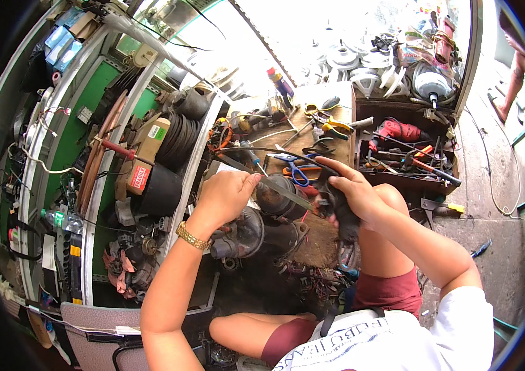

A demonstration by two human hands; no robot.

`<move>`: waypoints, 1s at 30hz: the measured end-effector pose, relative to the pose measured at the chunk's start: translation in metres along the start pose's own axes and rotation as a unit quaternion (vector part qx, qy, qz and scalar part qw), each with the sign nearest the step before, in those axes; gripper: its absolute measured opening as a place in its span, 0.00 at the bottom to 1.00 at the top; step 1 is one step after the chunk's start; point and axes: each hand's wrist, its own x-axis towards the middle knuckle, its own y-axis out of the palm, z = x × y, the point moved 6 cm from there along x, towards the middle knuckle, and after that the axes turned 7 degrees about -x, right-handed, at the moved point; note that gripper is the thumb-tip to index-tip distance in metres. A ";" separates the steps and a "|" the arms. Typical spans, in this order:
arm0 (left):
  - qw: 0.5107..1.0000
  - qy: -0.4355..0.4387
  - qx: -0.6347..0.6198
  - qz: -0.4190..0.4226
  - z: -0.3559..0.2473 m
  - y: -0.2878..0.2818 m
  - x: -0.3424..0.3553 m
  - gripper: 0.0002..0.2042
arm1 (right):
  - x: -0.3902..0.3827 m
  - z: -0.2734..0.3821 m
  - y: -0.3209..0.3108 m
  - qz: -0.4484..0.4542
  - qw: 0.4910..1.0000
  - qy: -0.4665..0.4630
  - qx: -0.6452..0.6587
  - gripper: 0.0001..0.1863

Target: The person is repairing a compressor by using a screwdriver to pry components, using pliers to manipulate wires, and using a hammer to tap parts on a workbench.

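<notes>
My left hand [228,193], with a gold watch at the wrist, is closed in a pinch on one end of a thin, flat grey strip [290,195]. The strip slants down to the right and meets a dark, roundish part [341,213] that my right hand [359,190] grips beside my knee. A black cord arcs over from that part toward the left. I cannot make out the part's kind; fingers cover some of it. Below the strip are a dark cylindrical housing [275,196] and a grey motor body [247,232]. Blue-handled scissors [299,175] lie just beyond.
Pliers with yellow handles [335,128] and a spray can [280,81] are on the wooden bench [330,247]. A tool drawer [411,176] holds a red power drill [398,133]. Metal shelving [176,222] crowds the left. Another person's leg [513,83] shows far right.
</notes>
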 end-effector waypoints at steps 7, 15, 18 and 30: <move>1.000 0.011 -0.012 -0.008 0.001 -0.001 -0.003 0.24 | -0.036 -0.009 -0.028 -0.048 0.996 -0.024 -0.069 0.29; 0.999 0.044 -0.018 -0.017 -0.003 0.001 -0.001 0.24 | 0.035 -0.011 0.011 -0.058 0.983 -0.130 -0.118 0.29; 0.999 0.023 -0.023 -0.019 0.009 0.002 -0.005 0.23 | -0.015 -0.007 -0.008 -0.069 0.974 -0.092 -0.193 0.31; 0.999 0.018 -0.002 -0.042 0.005 0.000 -0.006 0.23 | 0.007 -0.001 0.031 -0.025 0.994 -0.107 -0.021 0.26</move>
